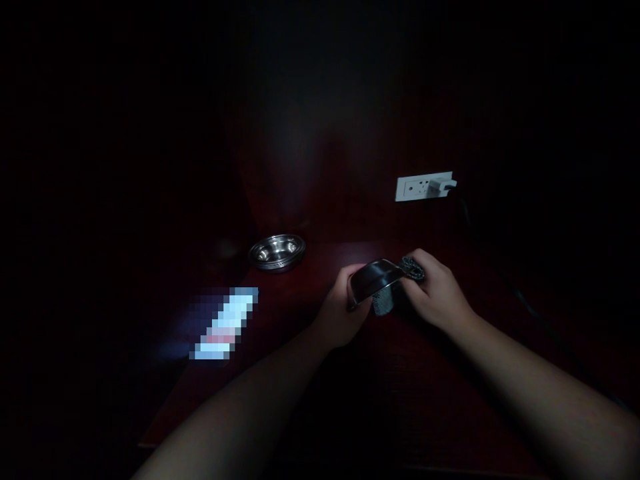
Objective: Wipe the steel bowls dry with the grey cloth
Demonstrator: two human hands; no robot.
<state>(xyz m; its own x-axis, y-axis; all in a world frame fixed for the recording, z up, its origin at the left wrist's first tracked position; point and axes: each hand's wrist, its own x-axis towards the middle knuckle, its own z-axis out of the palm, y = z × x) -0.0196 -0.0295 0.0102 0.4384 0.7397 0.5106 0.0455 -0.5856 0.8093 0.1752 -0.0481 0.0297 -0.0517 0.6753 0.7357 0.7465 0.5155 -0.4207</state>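
Note:
The scene is very dark. My left hand (pixel 340 307) grips a small shiny metal bowl (pixel 374 277), tilted on its side above a dark red wooden table (pixel 425 400). My right hand (pixel 435 287) is closed on a grey patterned cloth (pixel 411 270) and presses it against the bowl's rim. Part of the cloth hangs below the bowl. A second steel bowl (pixel 277 251) sits upright on the table, to the left and farther back.
A lit, blurred rectangular object (pixel 225 325) lies on the table's left side. A white wall socket (pixel 417 187) with a white plug (pixel 441 184) in it is at the back right, with a dark cable running down to the right.

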